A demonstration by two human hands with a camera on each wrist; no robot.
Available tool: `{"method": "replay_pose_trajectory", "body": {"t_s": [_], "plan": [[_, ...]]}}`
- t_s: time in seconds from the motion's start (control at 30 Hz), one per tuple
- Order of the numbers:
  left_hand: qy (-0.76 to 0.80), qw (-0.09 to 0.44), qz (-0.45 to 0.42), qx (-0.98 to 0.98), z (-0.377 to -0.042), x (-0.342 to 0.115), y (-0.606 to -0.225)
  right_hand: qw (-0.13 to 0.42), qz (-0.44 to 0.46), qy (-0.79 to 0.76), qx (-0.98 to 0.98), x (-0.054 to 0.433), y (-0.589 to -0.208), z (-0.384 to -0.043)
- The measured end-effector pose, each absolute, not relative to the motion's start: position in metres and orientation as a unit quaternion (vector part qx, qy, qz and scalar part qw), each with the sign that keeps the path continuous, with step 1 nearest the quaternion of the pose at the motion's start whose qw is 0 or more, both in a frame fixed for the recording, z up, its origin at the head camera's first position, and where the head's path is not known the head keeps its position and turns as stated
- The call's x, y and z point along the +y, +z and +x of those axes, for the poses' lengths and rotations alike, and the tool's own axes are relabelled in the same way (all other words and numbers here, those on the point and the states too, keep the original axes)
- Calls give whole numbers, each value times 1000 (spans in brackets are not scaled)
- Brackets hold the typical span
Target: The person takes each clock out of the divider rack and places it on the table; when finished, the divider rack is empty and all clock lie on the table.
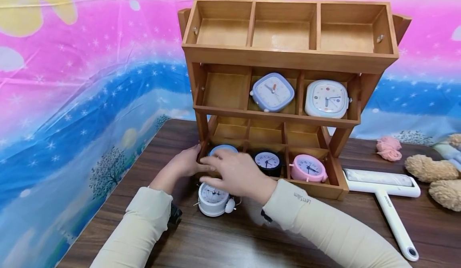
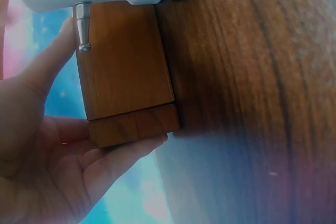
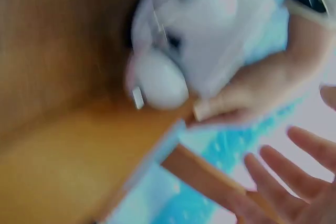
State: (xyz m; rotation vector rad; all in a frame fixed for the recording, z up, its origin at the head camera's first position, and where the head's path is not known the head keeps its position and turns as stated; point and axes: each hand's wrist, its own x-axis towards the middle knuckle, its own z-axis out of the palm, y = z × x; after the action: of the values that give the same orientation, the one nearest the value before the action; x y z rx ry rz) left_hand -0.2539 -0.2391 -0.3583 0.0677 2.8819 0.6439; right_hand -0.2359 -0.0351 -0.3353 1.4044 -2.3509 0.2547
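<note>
1. Wooden rack point(image 1: 288, 57): the left hand point(image 1: 183, 162) grips its lower left end, fingers bent round the wood
2. The right hand point(image 1: 235, 172) is open, fingers loosely spread near the white alarm clock point(image 1: 213, 196), which sits on the table point(image 1: 230, 240) just in front of the bottom row
3. A blue clock point(image 1: 223, 147), partly hidden by that hand, occupies the bottom left compartment
4. Step in hand, seemingly: steadying the rack; next would call for a careful right-hand grasp of the white clock
</note>
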Motion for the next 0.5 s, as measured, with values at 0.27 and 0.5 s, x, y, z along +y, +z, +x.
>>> {"method": "replay_pose_trajectory", "body": {"t_s": [0.27, 0.5], "plan": [[216, 100, 5, 971, -255, -238, -359, 334, 438, 158, -820, -9, -271, -279], [215, 97, 1, 972, -255, -237, -360, 272, 282, 142, -909, 22, -235, -315]]}}
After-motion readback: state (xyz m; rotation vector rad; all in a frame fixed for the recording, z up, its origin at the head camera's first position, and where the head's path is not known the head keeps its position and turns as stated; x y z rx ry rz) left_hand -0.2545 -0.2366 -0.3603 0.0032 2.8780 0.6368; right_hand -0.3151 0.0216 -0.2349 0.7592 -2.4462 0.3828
